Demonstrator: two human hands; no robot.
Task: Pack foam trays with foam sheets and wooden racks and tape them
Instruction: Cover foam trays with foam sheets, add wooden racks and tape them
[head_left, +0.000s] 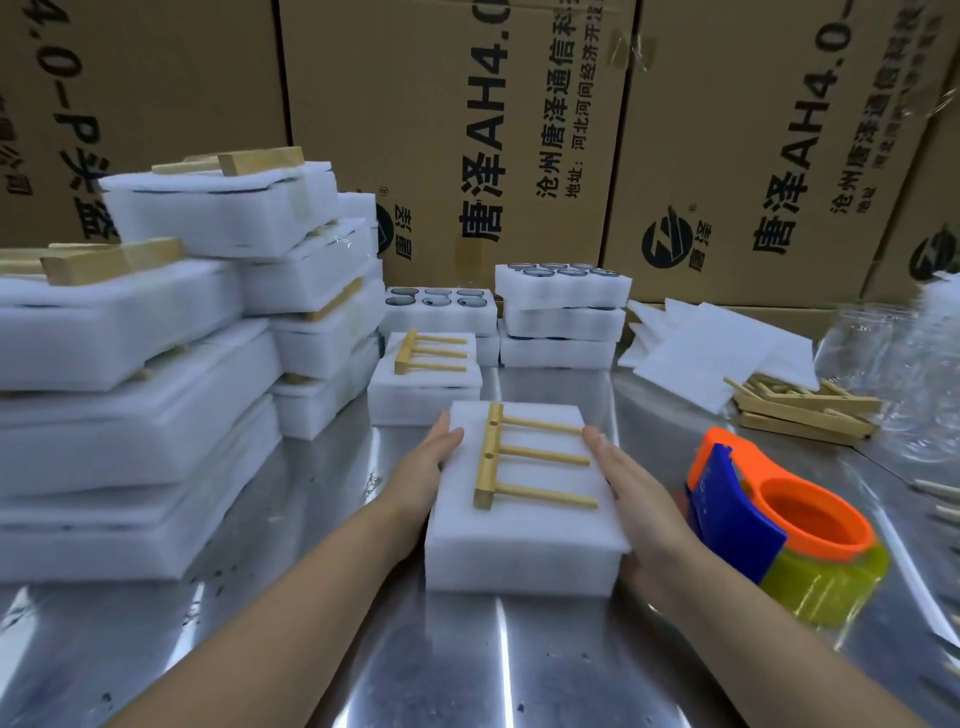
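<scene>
— Foam tray (524, 540): where is it?
— Middle of the steel table (467, 654), toward the near edge, long axis running away from me, wooden rack (519, 457) on top.
— Hands?
— Left hand (421, 467) and right hand (634, 499) are flat, fingers straight, pressing its long sides. Tape dispenser (779, 525) is nearest my right.

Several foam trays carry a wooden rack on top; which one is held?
The nearest foam tray, front centre: the left hand and right hand press its two sides. The tray just behind it and the stacks at left are untouched.
</scene>
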